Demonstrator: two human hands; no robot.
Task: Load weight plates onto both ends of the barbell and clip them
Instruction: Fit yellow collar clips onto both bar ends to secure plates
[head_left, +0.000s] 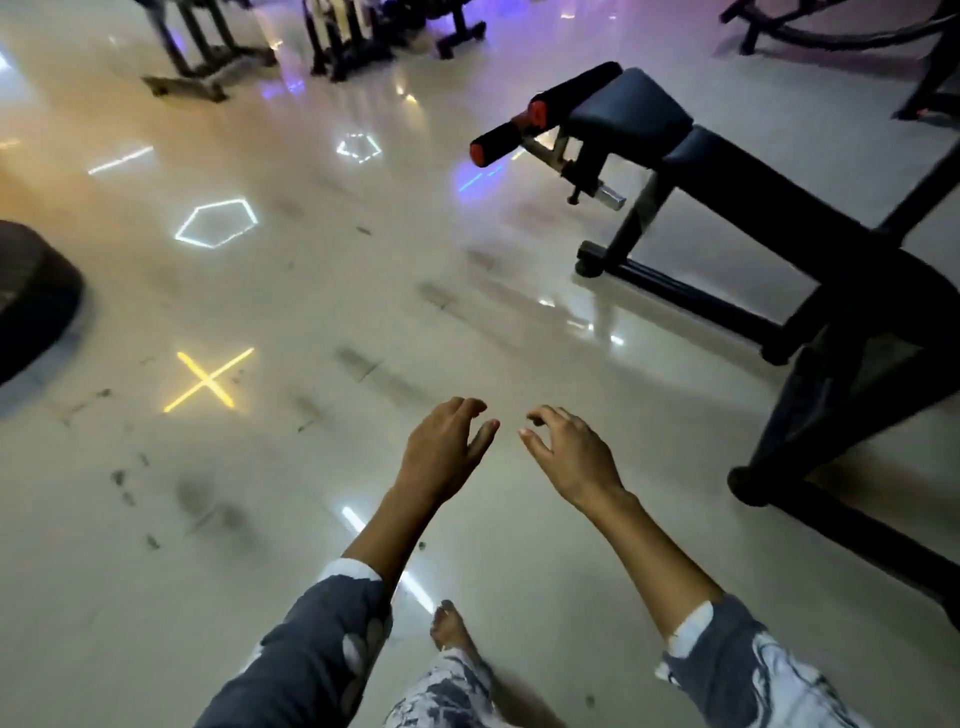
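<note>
My left hand (445, 446) and my right hand (570, 451) reach out side by side over the glossy tiled floor (363, 322). Both hold nothing and their fingers are apart and loosely curled. No barbell or clip shows in the head view. At the left edge lies a dark round object (31, 301) that may be a weight plate; most of it is cut off by the frame.
A black padded bench (727, 171) with red-capped foam rollers (540, 111) stands at the right, its frame legs reaching down to the floor. More black gym machines (343, 41) stand at the back. My bare foot (452, 629) is below my hands. Ceiling lights reflect in the floor.
</note>
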